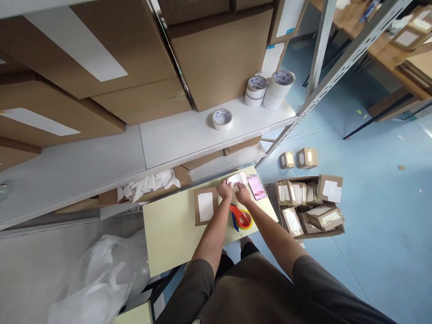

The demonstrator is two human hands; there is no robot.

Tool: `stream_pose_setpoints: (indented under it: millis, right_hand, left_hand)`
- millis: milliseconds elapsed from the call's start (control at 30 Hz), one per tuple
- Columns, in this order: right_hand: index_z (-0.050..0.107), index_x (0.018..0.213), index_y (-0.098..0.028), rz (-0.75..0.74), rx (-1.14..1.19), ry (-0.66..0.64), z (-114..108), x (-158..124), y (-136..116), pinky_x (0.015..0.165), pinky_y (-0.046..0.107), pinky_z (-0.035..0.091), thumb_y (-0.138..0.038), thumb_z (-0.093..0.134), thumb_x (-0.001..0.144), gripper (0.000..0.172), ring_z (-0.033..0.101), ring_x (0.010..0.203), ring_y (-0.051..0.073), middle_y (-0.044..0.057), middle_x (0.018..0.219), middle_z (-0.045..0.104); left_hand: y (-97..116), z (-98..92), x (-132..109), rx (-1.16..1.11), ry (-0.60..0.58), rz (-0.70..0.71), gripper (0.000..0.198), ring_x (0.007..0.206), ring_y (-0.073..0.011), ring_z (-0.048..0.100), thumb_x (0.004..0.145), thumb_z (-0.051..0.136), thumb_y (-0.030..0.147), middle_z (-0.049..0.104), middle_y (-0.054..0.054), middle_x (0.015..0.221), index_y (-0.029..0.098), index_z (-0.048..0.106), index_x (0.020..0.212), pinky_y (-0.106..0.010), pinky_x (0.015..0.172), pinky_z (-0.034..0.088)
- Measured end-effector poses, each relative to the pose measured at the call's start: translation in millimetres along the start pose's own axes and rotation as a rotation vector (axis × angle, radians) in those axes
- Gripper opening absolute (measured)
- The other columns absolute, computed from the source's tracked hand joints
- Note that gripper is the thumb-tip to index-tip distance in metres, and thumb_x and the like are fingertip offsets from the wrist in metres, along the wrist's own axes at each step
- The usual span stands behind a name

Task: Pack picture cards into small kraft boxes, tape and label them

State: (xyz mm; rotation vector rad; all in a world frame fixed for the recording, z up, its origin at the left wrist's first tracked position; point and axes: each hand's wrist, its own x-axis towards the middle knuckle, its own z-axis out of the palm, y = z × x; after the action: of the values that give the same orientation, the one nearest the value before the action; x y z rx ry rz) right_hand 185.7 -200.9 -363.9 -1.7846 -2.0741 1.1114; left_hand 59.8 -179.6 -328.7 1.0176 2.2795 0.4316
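Note:
White paper slips (237, 179) lie near the far edge of a pale yellow table (168, 229). My left hand (225, 190) is closed at the left side of the paper, its fingertips gripping the near edge. Close beside it, my right hand (242, 194) has its bent fingers on the paper's lower right part. What lies beneath the hands is partly hidden. A cardboard box (206, 207) with a white label sits just left of my left hand. Nearer to me, between my forearms, rests an orange tape dispenser (240, 216) with a yellow-rimmed roll. A pink, blurred-out flat item (257, 186) is right of my right hand.
Beyond the table runs a shelf (182, 144) with large cartons (221, 63) and white tape rolls (222, 119). An open carton (329, 233) of small taped boxes stands right of the table. Two small boxes (307, 158) are on the floor. Clear plastic sheeting (104, 270) lies left.

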Motion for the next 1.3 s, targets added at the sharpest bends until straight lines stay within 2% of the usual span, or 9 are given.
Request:
stream_pose_setpoints:
  millis: [133, 267, 367, 467, 633, 767, 933, 1133, 1300]
  right_hand:
    - [0.068, 0.143, -0.015, -0.06, 0.129, 0.215, -15.5, -8.7, 6.8, 0.123, 0.052, 0.046, -0.018, 0.051, 0.091, 0.055, 0.058, 0.142, 0.032, 0.017, 0.149, 0.067]
    - [0.067, 0.143, -0.02, -0.108, 0.262, 0.33, -46.7, -11.2, 5.3, 0.117, 0.053, 0.052, -0.02, 0.052, 0.089, 0.056, 0.058, 0.141, 0.032, 0.015, 0.152, 0.063]
    - [0.065, 0.148, -0.025, -0.231, 0.285, 0.206, -76.7, -2.7, -15.7, 0.122, 0.052, 0.046, -0.018, 0.052, 0.091, 0.059, 0.054, 0.147, 0.029, 0.011, 0.16, 0.058]
    - [0.073, 0.139, -0.027, -0.338, 0.217, -0.068, -103.1, 9.1, -50.9, 0.123, 0.048, 0.044, -0.025, 0.063, 0.093, 0.047, 0.057, 0.145, 0.03, 0.01, 0.154, 0.065]
    - [0.085, 0.096, -0.025, -0.362, 0.2, -0.313, -126.3, 19.5, -101.3, 0.094, 0.039, 0.057, -0.05, 0.082, 0.085, 0.028, 0.075, 0.1, 0.028, 0.007, 0.103, 0.083]
    - [0.08, 0.075, -0.022, -0.377, 0.341, -0.423, -128.9, 17.2, -119.3, 0.07, 0.032, 0.053, -0.06, 0.088, 0.071, 0.039, 0.066, 0.071, 0.021, 0.002, 0.073, 0.076]
    - [0.075, 0.069, -0.02, -0.342, 0.529, -0.428, -137.2, 13.6, -116.3, 0.066, 0.034, 0.05, -0.06, 0.09, 0.065, 0.043, 0.063, 0.066, 0.02, 0.005, 0.069, 0.073]
    - [0.078, 0.083, -0.02, -0.268, 0.572, -0.211, -155.4, 12.7, -98.9, 0.084, 0.042, 0.058, -0.063, 0.085, 0.07, 0.045, 0.073, 0.085, 0.027, 0.01, 0.09, 0.081]
    - [0.081, 0.12, -0.022, -0.27, 0.377, -0.07, -128.6, -19.6, -128.1, 0.112, 0.051, 0.051, -0.047, 0.079, 0.085, 0.043, 0.071, 0.122, 0.034, 0.014, 0.133, 0.077]
  left_hand:
    - [2.1, -23.0, -12.8, 0.012, -0.016, 0.086, 0.024, 0.096, -0.0297, 0.074, 0.103, 0.06, 0.03, 0.081, -0.018, 0.104, 0.018, 0.079, 0.109, -0.033, 0.084, 0.047]
    - [-4.9, -66.4, -20.6, -0.137, -0.079, 0.198, 0.021, 0.089, -0.0247, 0.069, 0.099, 0.064, 0.035, 0.078, -0.01, 0.091, 0.019, 0.078, 0.1, -0.03, 0.081, 0.046]
    - [-17.4, -109.3, -22.5, -0.228, -0.114, 0.233, 0.025, 0.078, -0.02, 0.061, 0.093, 0.069, 0.042, 0.066, -0.001, 0.071, 0.018, 0.073, 0.084, -0.026, 0.074, 0.044]
    - [-34.3, -153.5, -26.3, -0.3, -0.081, 0.279, 0.031, 0.069, -0.0158, 0.05, 0.087, 0.071, 0.043, 0.051, 0.004, 0.061, 0.02, 0.062, 0.067, -0.024, 0.066, 0.038]
    - [-60.0, -203.8, -43.4, -0.42, -0.049, 0.279, 0.04, 0.064, -0.0141, 0.044, 0.076, 0.078, 0.046, 0.041, 0.005, 0.057, 0.022, 0.053, 0.057, -0.023, 0.06, 0.036]
    - [-71.9, -211.9, -60.1, -0.535, -0.057, 0.201, 0.038, 0.067, -0.0164, 0.054, 0.072, 0.082, 0.051, 0.052, 0.005, 0.059, 0.021, 0.061, 0.062, -0.024, 0.061, 0.043]
    - [-95.3, -214.2, -76.2, -0.731, 0.026, 0.085, 0.038, 0.073, -0.0199, 0.066, 0.068, 0.086, 0.053, 0.069, 0.0, 0.069, 0.017, 0.074, 0.073, -0.028, 0.068, 0.053]
    - [-133.0, -233.5, -94.1, -1.013, 0.138, -0.057, 0.056, 0.09, -0.0265, 0.076, 0.056, 0.096, 0.052, 0.082, -0.01, 0.092, 0.013, 0.082, 0.095, -0.037, 0.082, 0.061]
    - [-130.5, -221.7, -110.2, -1.123, 0.109, -0.109, 0.059, 0.087, -0.0286, 0.077, 0.052, 0.096, 0.049, 0.081, -0.013, 0.09, 0.012, 0.078, 0.095, -0.038, 0.076, 0.061]
